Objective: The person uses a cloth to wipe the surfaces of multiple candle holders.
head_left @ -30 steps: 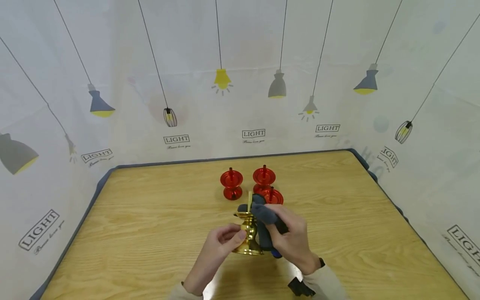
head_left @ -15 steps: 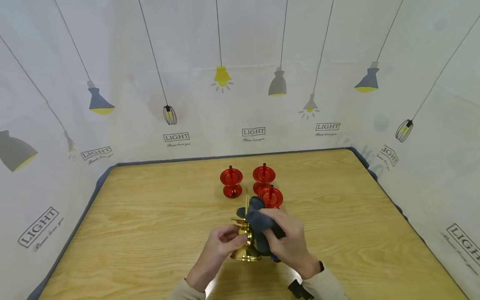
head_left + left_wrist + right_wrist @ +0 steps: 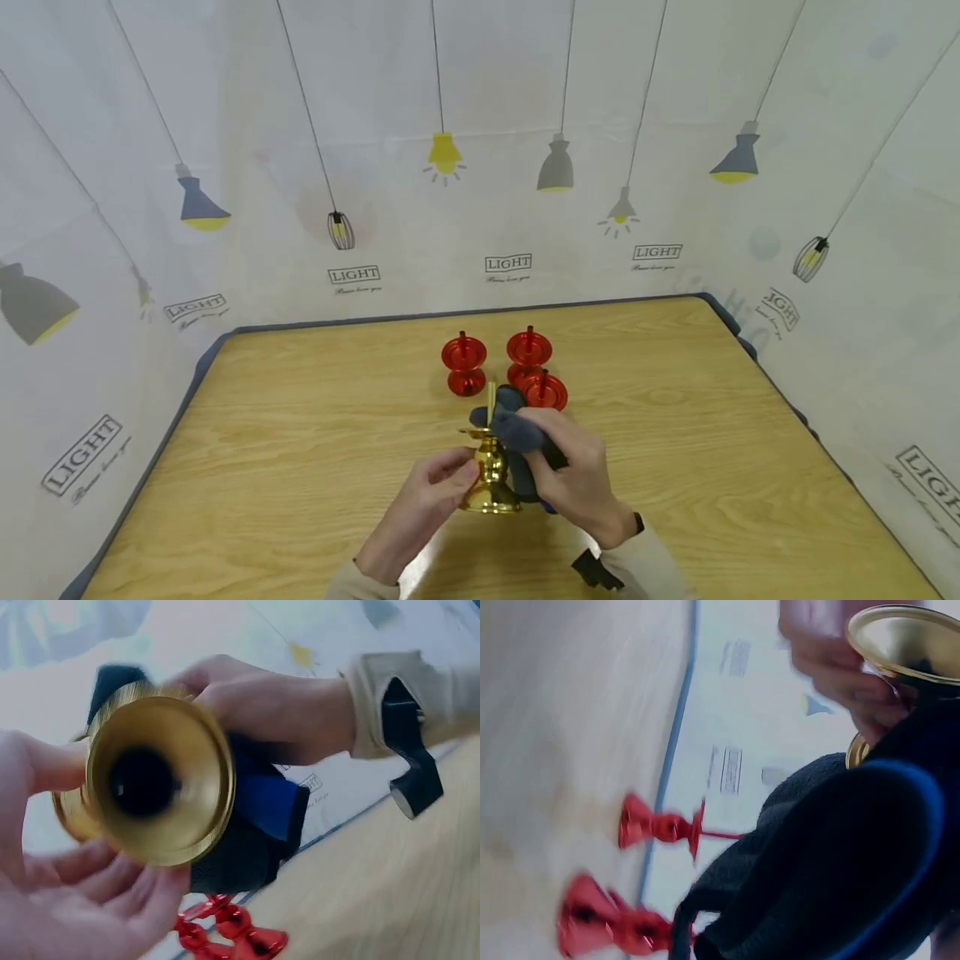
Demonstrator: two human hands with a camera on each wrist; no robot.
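Note:
A shiny gold candle holder (image 3: 491, 475) with a flared base, a small dish and an upright stem is held above the table. My left hand (image 3: 431, 492) grips its body from the left, thumb toward me. In my right hand (image 3: 577, 467) is a dark blue-grey cloth (image 3: 517, 429), bunched against the dish and stem from the right. The left wrist view looks into the hollow underside of the gold base (image 3: 169, 780), with the cloth (image 3: 247, 855) behind it. In the right wrist view the cloth (image 3: 817, 855) covers much of the scene, hiding the right fingers.
Three red candle holders stand beyond my hands: one at left (image 3: 465, 362), one behind (image 3: 528, 350), and one in front at right (image 3: 545, 390), partly hidden by the right hand. They stand on a wood-grain table (image 3: 300, 433). A lamp-printed curtain (image 3: 405, 233) encloses its back and sides.
The gold candle holder dipped slightly toward me, then rose again, ending a little further left. The cloth shifted along its dish and stem. The red candle holders stayed put.

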